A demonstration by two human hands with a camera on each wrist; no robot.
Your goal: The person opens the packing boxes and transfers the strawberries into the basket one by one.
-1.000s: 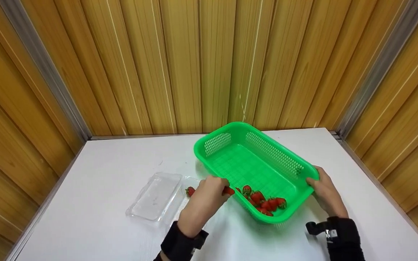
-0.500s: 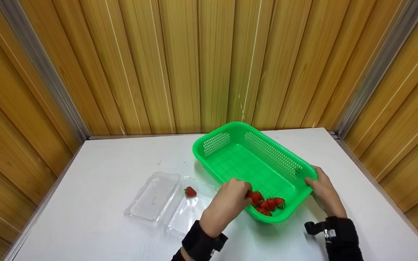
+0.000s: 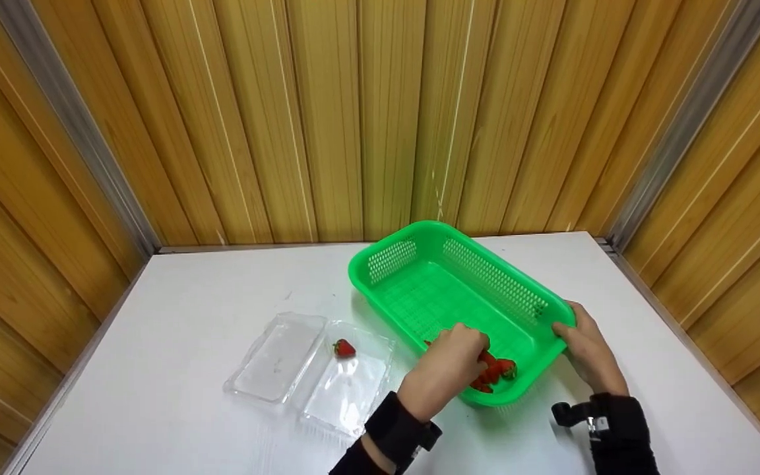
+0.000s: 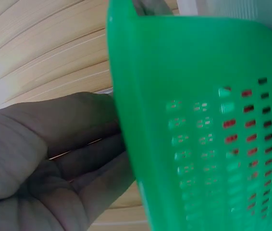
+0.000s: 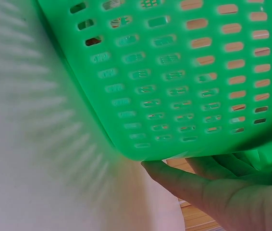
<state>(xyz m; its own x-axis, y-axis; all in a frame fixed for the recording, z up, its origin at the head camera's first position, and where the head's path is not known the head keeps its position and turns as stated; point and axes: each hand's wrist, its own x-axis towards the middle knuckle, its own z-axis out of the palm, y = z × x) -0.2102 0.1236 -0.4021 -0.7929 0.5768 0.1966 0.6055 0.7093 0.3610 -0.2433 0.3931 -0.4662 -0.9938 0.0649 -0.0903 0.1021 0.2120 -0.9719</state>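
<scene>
My left hand [image 3: 449, 366] reaches over the near rim into the green plastic basket [image 3: 446, 290], its curled fingers pinching a strawberry [image 3: 485, 357] low among the others. In the left wrist view the basket's wall hides the fingertips, and red shows through its slots. My right hand [image 3: 591, 349] grips the basket's right end, thumb over the rim and fingers outside below it. Several strawberries [image 3: 504, 368] lie heaped in the basket's near right corner, partly covered by the left hand. One more strawberry [image 3: 345, 348] sits in the right half of a clear plastic clamshell box [image 3: 278, 359].
The opened clamshell lies flat on the white table [image 3: 175, 330], left of the basket. Wood-patterned panels [image 3: 327, 119] rise behind the table and along both sides. Each wrist wears a black strap [image 3: 619, 429].
The left hand has carried a strawberry rightward over the near rim and down to the basket's heap, uncovering the clamshell's strawberry. The right hand has kept its grip on the basket.
</scene>
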